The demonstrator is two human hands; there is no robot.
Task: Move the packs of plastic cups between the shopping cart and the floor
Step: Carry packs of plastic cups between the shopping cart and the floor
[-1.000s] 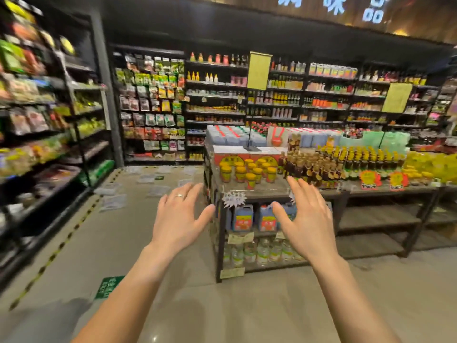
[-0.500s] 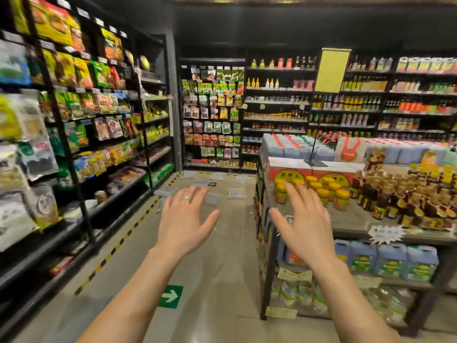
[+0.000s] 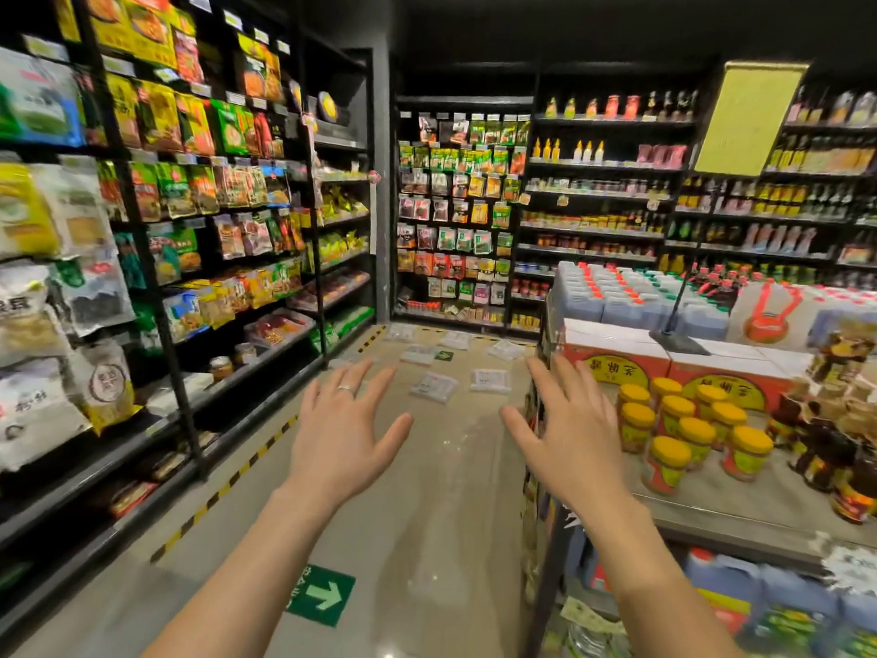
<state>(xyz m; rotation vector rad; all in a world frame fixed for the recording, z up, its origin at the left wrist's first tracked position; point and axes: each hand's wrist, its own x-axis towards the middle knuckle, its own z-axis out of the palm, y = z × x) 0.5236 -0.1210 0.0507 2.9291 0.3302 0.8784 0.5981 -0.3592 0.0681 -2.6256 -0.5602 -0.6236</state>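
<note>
Several clear packs point(image 3: 434, 386) lie flat on the aisle floor far ahead; what is inside them is too small to tell. No shopping cart is in view. My left hand point(image 3: 340, 430), with a ring on one finger, is held out in front of me with fingers spread and straight, holding nothing. My right hand point(image 3: 567, 432) is held out the same way beside it, fingers spread, also empty. Both hands hover in the air well short of the packs.
Tall shelves of snack bags point(image 3: 156, 216) line the left side. A display table point(image 3: 740, 505) with yellow-lidded jars point(image 3: 683, 439), bottles and boxes stands close on my right. Shelves point(image 3: 465, 216) close the aisle's far end. A green arrow sticker point(image 3: 322, 595) marks the floor.
The view has swung left, from facing the display table to looking down the aisle. Both hands stay raised and spread, empty.
</note>
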